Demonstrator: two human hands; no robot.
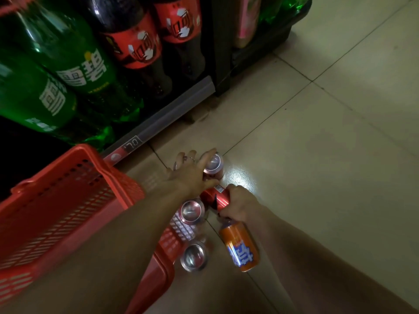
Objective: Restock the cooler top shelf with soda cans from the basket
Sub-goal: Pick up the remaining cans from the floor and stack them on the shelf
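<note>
Now left hand [192,175] touches a standing can [213,166]; right hand [238,203] grips a red can [214,197].

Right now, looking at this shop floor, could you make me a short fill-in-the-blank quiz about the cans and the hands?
1. The right hand holds a ____ can lying on its side.
2. The left hand rests on an upright can that stands on the tiled ____.
3. The plastic basket beside the cans is ____ in colour.
4. The can with blue lettering near the right wrist is ____.

Missing words: red; floor; red; orange
</note>
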